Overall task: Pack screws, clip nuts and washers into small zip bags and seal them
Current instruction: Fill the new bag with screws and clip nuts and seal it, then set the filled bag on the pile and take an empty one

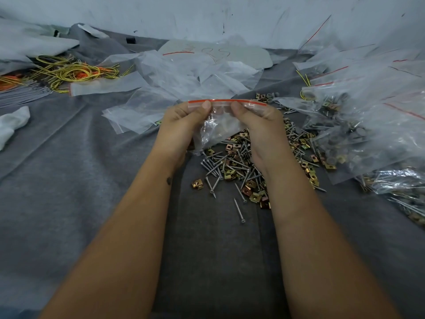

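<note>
A small clear zip bag is held up above the pile of screws and brass-coloured clip nuts. Its red-edged zip strip runs level from left to right, mouth uppermost, body hanging down toward the pile. The plastic is crinkled; what it holds cannot be made out. The left hand pinches the strip near its left end, thumb on the near face; the right hand pinches it right of the middle. Beyond the bag lie loose empty bags. Right of it, filled bags are heaped. Far left of it sit yellow wires. All rests on grey cloth.
</note>
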The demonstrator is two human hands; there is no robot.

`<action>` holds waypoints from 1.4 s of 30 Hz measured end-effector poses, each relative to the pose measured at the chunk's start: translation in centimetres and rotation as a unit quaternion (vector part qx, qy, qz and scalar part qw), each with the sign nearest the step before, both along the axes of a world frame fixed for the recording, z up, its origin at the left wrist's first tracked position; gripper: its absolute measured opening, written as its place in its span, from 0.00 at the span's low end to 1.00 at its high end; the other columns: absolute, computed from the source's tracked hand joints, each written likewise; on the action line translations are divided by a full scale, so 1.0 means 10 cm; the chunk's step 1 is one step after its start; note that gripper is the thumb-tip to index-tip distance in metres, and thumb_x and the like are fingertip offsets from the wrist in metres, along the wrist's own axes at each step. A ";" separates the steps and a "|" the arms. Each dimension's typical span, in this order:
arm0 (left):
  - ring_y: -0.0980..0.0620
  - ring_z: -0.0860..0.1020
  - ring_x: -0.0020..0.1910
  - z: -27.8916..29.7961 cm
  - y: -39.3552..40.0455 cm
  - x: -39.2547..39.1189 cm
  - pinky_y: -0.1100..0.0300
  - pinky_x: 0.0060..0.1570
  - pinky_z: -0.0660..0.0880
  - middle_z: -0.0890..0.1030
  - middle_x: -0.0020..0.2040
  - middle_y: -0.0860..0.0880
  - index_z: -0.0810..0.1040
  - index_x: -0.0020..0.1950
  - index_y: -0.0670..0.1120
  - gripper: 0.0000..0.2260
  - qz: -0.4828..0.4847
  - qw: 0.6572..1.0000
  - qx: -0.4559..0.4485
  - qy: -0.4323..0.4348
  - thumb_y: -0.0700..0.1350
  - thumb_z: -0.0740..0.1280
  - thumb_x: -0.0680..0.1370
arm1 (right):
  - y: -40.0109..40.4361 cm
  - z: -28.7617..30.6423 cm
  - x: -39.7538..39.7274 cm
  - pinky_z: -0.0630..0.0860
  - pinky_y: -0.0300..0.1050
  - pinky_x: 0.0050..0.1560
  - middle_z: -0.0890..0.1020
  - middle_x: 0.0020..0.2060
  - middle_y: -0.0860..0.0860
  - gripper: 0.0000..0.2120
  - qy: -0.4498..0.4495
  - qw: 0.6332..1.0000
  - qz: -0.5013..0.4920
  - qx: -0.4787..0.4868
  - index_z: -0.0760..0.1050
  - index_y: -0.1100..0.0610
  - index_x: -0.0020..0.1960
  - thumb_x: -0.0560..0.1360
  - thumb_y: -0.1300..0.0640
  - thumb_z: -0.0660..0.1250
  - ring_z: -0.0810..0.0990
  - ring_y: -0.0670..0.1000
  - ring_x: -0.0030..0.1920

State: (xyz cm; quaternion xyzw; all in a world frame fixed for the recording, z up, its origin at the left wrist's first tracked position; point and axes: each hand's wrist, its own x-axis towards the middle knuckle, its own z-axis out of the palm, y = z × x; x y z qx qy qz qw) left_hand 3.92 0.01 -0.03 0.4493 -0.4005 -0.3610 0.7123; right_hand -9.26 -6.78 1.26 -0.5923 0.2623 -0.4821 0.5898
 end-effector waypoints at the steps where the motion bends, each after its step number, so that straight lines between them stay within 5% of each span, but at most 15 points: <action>1: 0.46 0.83 0.45 0.01 0.00 0.02 0.49 0.54 0.78 0.85 0.44 0.44 0.82 0.49 0.39 0.08 -0.004 1.000 0.008 -0.005 0.39 0.63 0.80 | -0.01 0.00 0.00 0.75 0.36 0.47 0.85 0.36 0.45 0.05 0.007 1.000 -0.008 0.003 0.83 0.55 0.43 0.75 0.62 0.70 0.83 0.44 0.42; 6: 0.50 0.84 0.42 0.04 -0.01 0.04 0.56 0.48 0.81 0.85 0.42 0.46 0.81 0.48 0.39 0.13 -0.048 0.999 0.011 0.021 0.42 0.59 0.82 | -0.01 -0.02 0.00 0.73 0.28 0.43 0.85 0.36 0.43 0.08 0.021 0.999 -0.018 -0.035 0.83 0.50 0.42 0.77 0.59 0.68 0.82 0.41 0.41; 9: 0.43 0.82 0.50 0.05 -0.02 0.10 0.45 0.62 0.76 0.84 0.46 0.41 0.80 0.50 0.38 0.13 -0.021 0.998 0.017 0.063 0.43 0.58 0.83 | -0.03 -0.02 -0.01 0.72 0.31 0.44 0.85 0.39 0.43 0.11 0.067 0.997 0.000 -0.026 0.84 0.48 0.41 0.79 0.53 0.65 0.82 0.40 0.44; 12: 0.38 0.81 0.57 0.03 -0.01 0.12 0.39 0.65 0.72 0.84 0.51 0.39 0.80 0.52 0.39 0.14 0.007 0.996 0.036 0.078 0.44 0.58 0.84 | -0.06 -0.04 -0.02 0.70 0.28 0.43 0.86 0.42 0.41 0.16 0.110 0.994 0.020 0.015 0.84 0.44 0.40 0.81 0.47 0.62 0.82 0.36 0.45; 16: 0.39 0.82 0.54 0.07 0.02 0.12 0.40 0.59 0.77 0.84 0.51 0.41 0.83 0.50 0.43 0.18 0.023 0.995 0.011 0.092 0.50 0.56 0.84 | -0.09 -0.05 -0.06 0.71 0.44 0.62 0.83 0.54 0.43 0.20 0.138 0.989 0.030 0.047 0.79 0.47 0.55 0.73 0.35 0.65 0.79 0.43 0.58; 20: 0.45 0.83 0.53 0.12 0.07 0.13 0.51 0.51 0.80 0.85 0.50 0.45 0.81 0.55 0.47 0.18 0.072 0.996 -0.028 0.051 0.54 0.54 0.84 | -0.05 -0.03 -0.03 0.72 0.33 0.52 0.83 0.45 0.40 0.02 0.198 0.971 0.022 -0.130 0.81 0.46 0.43 0.72 0.51 0.74 0.79 0.36 0.49; 22: 0.50 0.83 0.51 0.11 0.10 0.13 0.52 0.51 0.79 0.86 0.48 0.50 0.84 0.50 0.52 0.17 0.128 0.992 -0.005 0.011 0.54 0.57 0.83 | -0.01 -0.02 0.04 0.71 0.27 0.43 0.83 0.37 0.39 0.06 0.174 0.973 -0.027 -0.148 0.80 0.47 0.39 0.74 0.54 0.73 0.79 0.35 0.42; 25: 0.58 0.83 0.43 0.07 0.13 0.13 0.63 0.43 0.78 0.85 0.41 0.55 0.84 0.45 0.54 0.11 0.137 0.986 0.052 -0.077 0.52 0.63 0.81 | 0.02 0.07 0.12 0.73 0.30 0.38 0.82 0.34 0.43 0.07 0.098 0.987 -0.071 -0.103 0.81 0.50 0.41 0.77 0.56 0.68 0.78 0.38 0.35; 29: 0.54 0.82 0.42 0.17 -0.08 0.00 0.61 0.46 0.77 0.85 0.42 0.50 0.82 0.51 0.47 0.05 0.100 0.987 0.058 -0.112 0.46 0.68 0.79 | -0.15 0.38 0.01 0.70 0.39 0.30 0.77 0.28 0.45 0.09 0.042 0.990 -0.136 -0.017 0.79 0.54 0.39 0.79 0.57 0.67 0.72 0.44 0.26; 35: 0.58 0.78 0.32 0.60 -0.73 -0.68 0.63 0.34 0.75 0.82 0.34 0.54 0.81 0.48 0.50 0.10 0.066 0.988 0.048 -0.128 0.38 0.63 0.81 | -0.68 0.97 -0.72 0.67 0.36 0.23 0.77 0.25 0.50 0.09 -0.014 0.932 -0.362 0.014 0.77 0.58 0.37 0.76 0.61 0.67 0.73 0.47 0.20; 37: 0.61 0.78 0.32 0.66 -0.87 -0.95 0.69 0.32 0.72 0.82 0.34 0.53 0.81 0.46 0.51 0.12 0.019 0.992 0.048 -0.119 0.37 0.62 0.81 | -0.89 1.06 -1.01 0.73 0.40 0.30 0.80 0.33 0.52 0.07 -0.074 0.902 -0.423 0.047 0.77 0.62 0.53 0.76 0.63 0.65 0.78 0.48 0.27; 38: 0.61 0.78 0.32 0.65 -0.92 -1.07 0.70 0.32 0.72 0.82 0.36 0.52 0.81 0.46 0.51 0.12 -0.006 0.992 0.052 -0.117 0.38 0.62 0.81 | -0.98 1.06 -1.12 0.75 0.41 0.36 0.80 0.43 0.53 0.18 -0.089 0.895 -0.431 0.067 0.71 0.61 0.66 0.76 0.63 0.65 0.79 0.49 0.34; 40: 0.62 0.78 0.33 0.60 -0.94 -1.27 0.71 0.34 0.72 0.82 0.38 0.50 0.81 0.46 0.50 0.11 -0.058 0.989 0.066 -0.123 0.39 0.62 0.82 | -1.09 1.00 -1.30 0.72 0.36 0.42 0.68 0.67 0.57 0.37 -0.012 0.893 -0.439 0.098 0.53 0.54 0.78 0.75 0.61 0.67 0.74 0.47 0.44; 42: 0.61 0.78 0.34 0.51 -0.94 -1.40 0.70 0.36 0.73 0.82 0.39 0.49 0.81 0.47 0.49 0.11 -0.092 0.984 0.080 -0.133 0.38 0.62 0.82 | -1.09 0.86 -1.36 0.71 0.33 0.41 0.52 0.76 0.56 0.42 0.084 0.888 -0.435 0.121 0.46 0.51 0.80 0.75 0.61 0.67 0.71 0.47 0.48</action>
